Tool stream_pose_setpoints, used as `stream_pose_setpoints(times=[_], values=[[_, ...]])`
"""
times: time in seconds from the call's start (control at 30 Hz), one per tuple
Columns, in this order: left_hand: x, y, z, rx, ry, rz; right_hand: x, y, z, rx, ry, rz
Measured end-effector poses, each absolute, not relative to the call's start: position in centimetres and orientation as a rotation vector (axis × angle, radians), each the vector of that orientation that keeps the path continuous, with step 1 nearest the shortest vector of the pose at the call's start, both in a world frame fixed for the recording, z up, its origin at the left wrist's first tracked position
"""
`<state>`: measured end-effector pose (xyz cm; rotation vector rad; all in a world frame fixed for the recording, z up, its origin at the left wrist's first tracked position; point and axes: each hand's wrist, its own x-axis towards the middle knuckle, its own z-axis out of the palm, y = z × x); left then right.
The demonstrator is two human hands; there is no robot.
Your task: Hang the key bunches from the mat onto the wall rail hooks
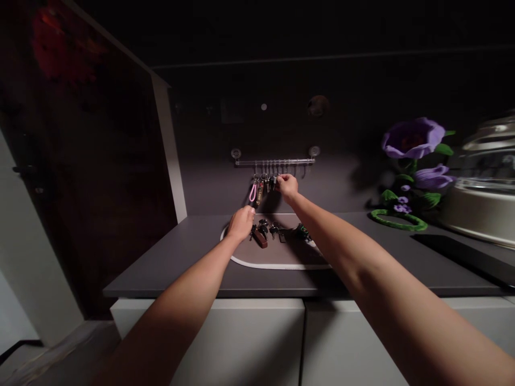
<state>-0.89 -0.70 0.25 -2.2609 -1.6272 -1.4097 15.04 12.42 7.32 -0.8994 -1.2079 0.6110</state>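
Bare forearms (402, 289) stretch up from the bottom of the view, over white cabinet fronts (241, 343), toward a dark grey countertop (173, 257). The right hand (288, 186) is up at hanging keys (269, 184) on a clear wall-mounted key rail (274, 161), its fingers (279, 178) bunched among them; seen from behind the hand, whether they grip a key cannot be told. The curled left hand (241, 224) is low over an oval mat (281, 252) with a white edge, just beside loose keys (273, 230) and a brown leather fob (260, 239); its palm is hidden, so any hold there is unclear. A pink loop strap (252, 192) hangs at the rail's left end. Dim light and shadow obscure the mat's right side.
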Motion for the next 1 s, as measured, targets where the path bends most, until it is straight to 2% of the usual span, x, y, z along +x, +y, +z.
stream_pose_setpoints(times=[0.6, 1.0], values=[[-0.4, -0.4, 1.4, -2.238, -1.616, -1.522, 15.4, 6.3, 6.4, -0.999, -1.174, 0.756], [0.6, 0.8, 4.9, -2.402, -1.723, -1.309, 16.4, 2.2, 4.6, -0.906, -1.250, 0.859]])
